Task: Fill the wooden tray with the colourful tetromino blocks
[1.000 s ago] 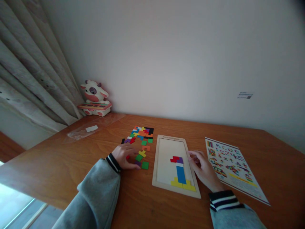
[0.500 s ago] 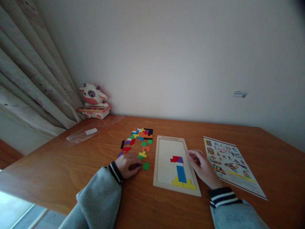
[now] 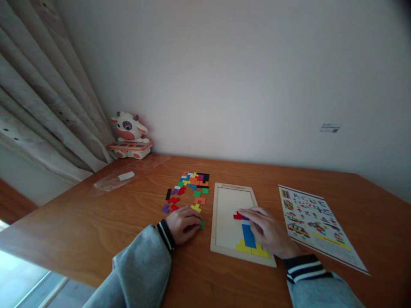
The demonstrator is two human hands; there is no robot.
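And there was the left hand (image 3: 183,224), fingers curled low beside a green piece (image 3: 202,225); whether it gripped anything, I couldn't tell. Over on the right, the right hand (image 3: 269,231) reached across the wooden tray (image 3: 215,231), fingertips at the red piece (image 3: 237,216) and its purple neighbour, any pinch hidden. Below sat the blue piece (image 3: 248,236) and 2 yellow pieces, nearest the near rim; loose pieces lay left of the tray, stretching far.

These looked light, stiff and thin, likely smooth enough to skid: best taken by opposite edges, fingertip and thumb. The tray looked rigid, best held by its side rims.

Now the print! The sheet (image 3: 316,214) at right showed coloured figures and a yellow strip, its words too small. The wall label (image 3: 330,128) carried unreadable lines and a dark block. No brand was legible.
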